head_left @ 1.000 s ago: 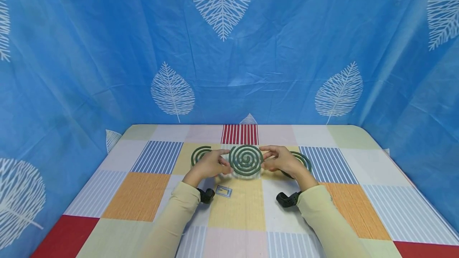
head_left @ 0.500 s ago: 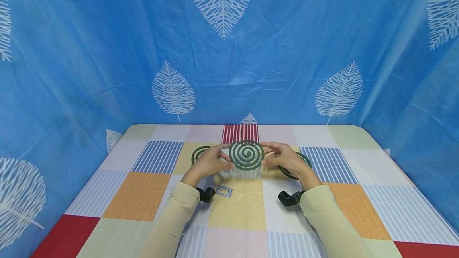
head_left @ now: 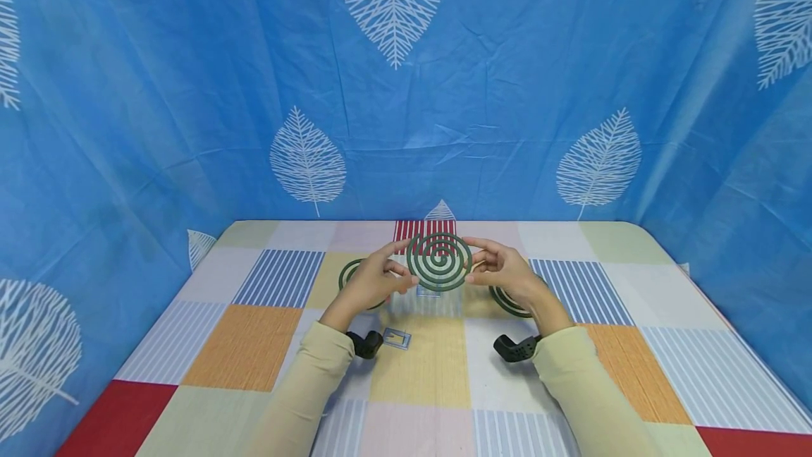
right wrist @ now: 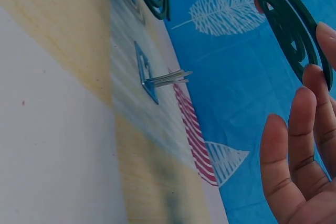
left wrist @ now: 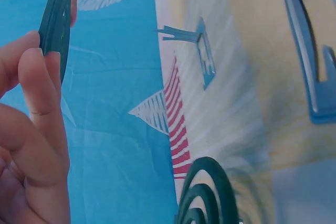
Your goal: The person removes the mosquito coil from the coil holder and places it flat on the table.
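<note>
A green mosquito coil [head_left: 440,259] is held up over the table by both hands, its flat face towards the head camera. My left hand [head_left: 372,283] pinches its left edge between thumb and fingertips, and my right hand [head_left: 507,275] pinches the right edge. Below the coil, a small metal coil stand [head_left: 428,292] lies on the cloth; its raised prongs show in the right wrist view, where the stand [right wrist: 149,80] is apart from the coil. A second green coil [head_left: 342,278] is partly hidden behind the left hand. A third coil [head_left: 507,305] is partly covered by the right hand.
Another metal stand [head_left: 397,338] lies nearer to me, by the left wrist. A patchwork tablecloth [head_left: 419,372] covers the table. Blue curtains [head_left: 469,118] with white leaf prints hang behind it and at both sides.
Both hands have raised the coil and moved it slightly right, away from the table. The stand beneath it has come into view. The near stand has stayed in place.
</note>
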A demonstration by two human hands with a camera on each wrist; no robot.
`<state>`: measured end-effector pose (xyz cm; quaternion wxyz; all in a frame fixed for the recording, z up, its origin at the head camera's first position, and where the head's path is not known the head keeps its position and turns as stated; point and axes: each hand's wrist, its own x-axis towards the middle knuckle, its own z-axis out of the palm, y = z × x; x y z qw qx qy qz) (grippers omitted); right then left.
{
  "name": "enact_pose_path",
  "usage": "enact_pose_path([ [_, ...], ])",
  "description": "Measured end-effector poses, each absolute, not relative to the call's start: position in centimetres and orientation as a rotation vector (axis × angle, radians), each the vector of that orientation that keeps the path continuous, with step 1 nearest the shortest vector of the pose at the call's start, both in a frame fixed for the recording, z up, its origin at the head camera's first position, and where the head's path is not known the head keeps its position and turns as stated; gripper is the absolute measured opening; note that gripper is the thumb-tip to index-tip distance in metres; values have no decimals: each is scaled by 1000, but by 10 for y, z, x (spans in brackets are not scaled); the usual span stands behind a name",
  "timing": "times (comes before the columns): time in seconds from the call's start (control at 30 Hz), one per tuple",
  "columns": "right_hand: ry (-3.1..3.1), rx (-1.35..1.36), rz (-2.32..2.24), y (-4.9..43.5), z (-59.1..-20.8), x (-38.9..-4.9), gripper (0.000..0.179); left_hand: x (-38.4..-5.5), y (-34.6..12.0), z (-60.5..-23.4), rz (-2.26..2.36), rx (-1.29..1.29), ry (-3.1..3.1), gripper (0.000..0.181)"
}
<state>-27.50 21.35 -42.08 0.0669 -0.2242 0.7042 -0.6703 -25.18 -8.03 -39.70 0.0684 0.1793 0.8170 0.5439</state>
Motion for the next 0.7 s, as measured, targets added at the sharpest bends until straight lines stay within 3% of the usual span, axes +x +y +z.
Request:
enact_pose_path([
  [0.7, 2083, -833, -1998, 229, -385, -269, 80, -240, -72, -367, 1759, 643, 2367, 80],
])
